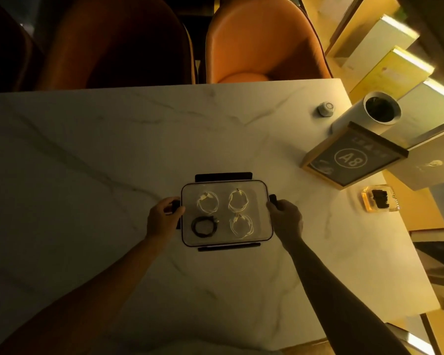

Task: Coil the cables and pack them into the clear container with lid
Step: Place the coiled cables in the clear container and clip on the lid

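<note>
marble table (113,149); container (264,190) holds coiled cables (237,199)

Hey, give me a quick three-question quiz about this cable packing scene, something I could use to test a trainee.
1. How many coiled cables lie in the clear container, and how many are black?
2. True or false: the left hand and the right hand are at the container's two short sides.
3. Which corner holds the black cable? A) far left B) near left C) near right

Key
1. Four; one is black, and the white cables make up the other three.
2. True; each hand curls round a dark side latch.
3. B, the near left corner, beside the left hand.
</note>
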